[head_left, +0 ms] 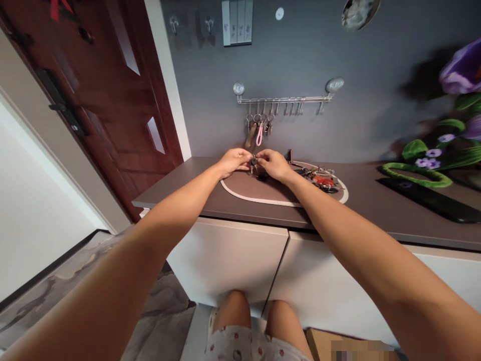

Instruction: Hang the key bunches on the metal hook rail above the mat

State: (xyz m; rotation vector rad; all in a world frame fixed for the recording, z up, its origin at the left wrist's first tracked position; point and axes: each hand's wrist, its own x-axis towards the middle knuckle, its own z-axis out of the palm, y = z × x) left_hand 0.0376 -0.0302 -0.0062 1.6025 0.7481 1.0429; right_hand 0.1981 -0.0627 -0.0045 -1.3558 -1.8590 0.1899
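**Small key bunch (253,162) pinched between my left hand (233,161) and right hand (276,163)**

I stand at a dark brown counter (180,183) that runs across the middle of the frame, over pale cabinet doors (233,250). A brown mat (244,186) with a light rim lies on it, with a jumbled pile of keys (323,181) on its right part. Behind rises a grey wall (210,90) with a hook rail (285,100), key rings and a pink loop (260,134) hanging from its left half. A dark red door (112,100) fills the upper left; purple flowers (462,70) stand at the right edge, above a long black object (432,201). Marbled floor (165,306) shows at lower left.

The key bunch is just left of the frame's centre, above the mat and below the hanging rings. Its keys point down toward the bottom of the frame, the long axis close to upright; my fingers cover part of it, so I cannot tell each key's direction. My left thumb and fingers are closed on its left side, my right fingertips pinched together on its upper right.
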